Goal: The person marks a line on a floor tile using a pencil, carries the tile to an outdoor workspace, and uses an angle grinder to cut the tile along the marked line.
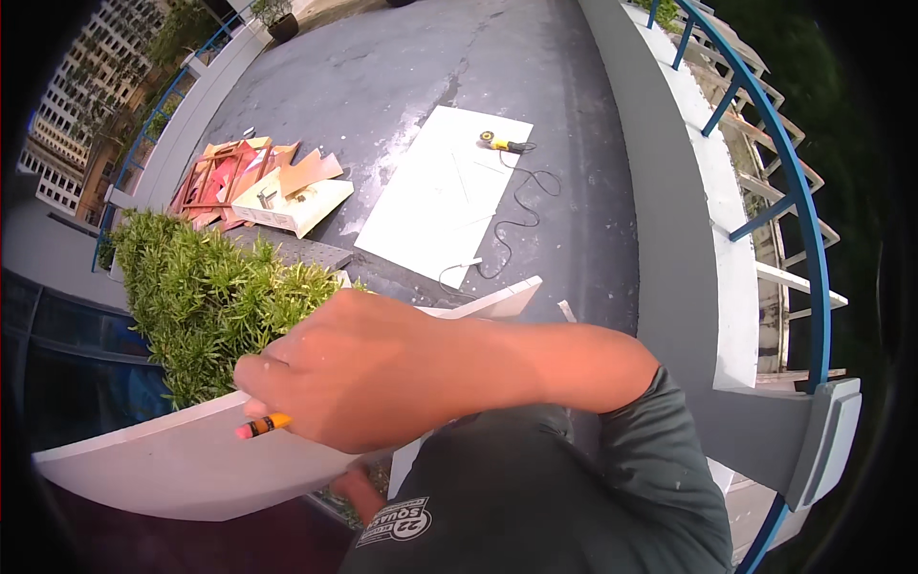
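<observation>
My right hand is closed around a pencil, its eraser end poking out below; the tip is hidden. The white board is right under that hand. My left hand is low beside it, mostly covered; I cannot tell its grip. I make out no pencil line on the board, so marking looks barely begun, or hidden. Farther out, a power tool lies unheld on a white sheet, which looks uncut.
</observation>
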Demonstrator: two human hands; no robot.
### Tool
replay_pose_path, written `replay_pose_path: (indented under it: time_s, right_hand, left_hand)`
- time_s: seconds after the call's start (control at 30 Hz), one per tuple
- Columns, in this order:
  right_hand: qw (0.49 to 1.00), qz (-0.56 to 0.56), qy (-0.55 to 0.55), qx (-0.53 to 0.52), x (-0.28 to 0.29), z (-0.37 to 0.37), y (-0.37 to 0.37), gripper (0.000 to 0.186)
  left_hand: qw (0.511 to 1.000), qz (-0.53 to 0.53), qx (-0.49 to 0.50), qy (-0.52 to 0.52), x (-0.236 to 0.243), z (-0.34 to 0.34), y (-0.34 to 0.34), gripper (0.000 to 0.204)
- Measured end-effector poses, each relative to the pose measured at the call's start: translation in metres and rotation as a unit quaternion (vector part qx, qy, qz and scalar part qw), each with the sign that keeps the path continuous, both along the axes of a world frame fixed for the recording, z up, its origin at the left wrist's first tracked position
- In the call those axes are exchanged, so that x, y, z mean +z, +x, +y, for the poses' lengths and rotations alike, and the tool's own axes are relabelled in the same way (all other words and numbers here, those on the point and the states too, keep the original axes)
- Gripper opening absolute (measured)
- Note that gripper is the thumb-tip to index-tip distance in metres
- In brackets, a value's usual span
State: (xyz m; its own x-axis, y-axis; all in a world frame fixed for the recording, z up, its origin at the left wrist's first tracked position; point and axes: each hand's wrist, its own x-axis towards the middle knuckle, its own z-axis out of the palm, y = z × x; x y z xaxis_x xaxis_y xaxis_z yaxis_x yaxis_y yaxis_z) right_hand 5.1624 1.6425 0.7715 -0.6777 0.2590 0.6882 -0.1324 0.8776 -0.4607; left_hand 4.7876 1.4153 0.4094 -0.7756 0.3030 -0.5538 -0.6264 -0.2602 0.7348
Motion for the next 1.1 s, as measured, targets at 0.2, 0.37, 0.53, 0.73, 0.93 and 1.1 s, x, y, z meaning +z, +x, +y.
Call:
replay_pose_path:
  time_s: [0.2, 0.37, 0.53, 0.73, 0.93, 1.1]
  right_hand:
    - [0.939, -0.050, -0.201, -0.276, -0.030, 0.145, 0.103, 0.029]
    - [0.838, -0.062, -0.354, -0.411, -0.087, 0.289, 0.162, 0.042]
    - [0.728, -0.090, -0.455, -0.505, -0.225, 0.439, 0.206, 0.048]
    - [0.605, -0.139, -0.587, -0.520, -0.421, 0.544, 0.291, 0.036]
    - [0.433, -0.277, -0.656, -0.553, -0.545, 0.566, 0.361, 0.032]
    - [0.481, -0.436, -0.586, -0.485, -0.675, 0.603, 0.443, 0.034]
  left_hand:
    - [0.999, -0.010, -0.013, 0.039, 0.017, 0.152, 0.053, 0.049]
    - [0.996, 0.037, -0.076, 0.014, 0.028, 0.302, 0.089, 0.054]
    - [0.962, 0.175, -0.144, -0.153, -0.077, 0.414, 0.065, 0.051]
    - [0.781, 0.275, -0.353, -0.435, -0.193, 0.521, 0.105, 0.050]
    - [0.566, 0.207, -0.521, -0.605, -0.273, 0.565, 0.186, 0.048]
    - [0.343, 0.274, -0.692, -0.574, -0.357, 0.550, 0.223, 0.050]
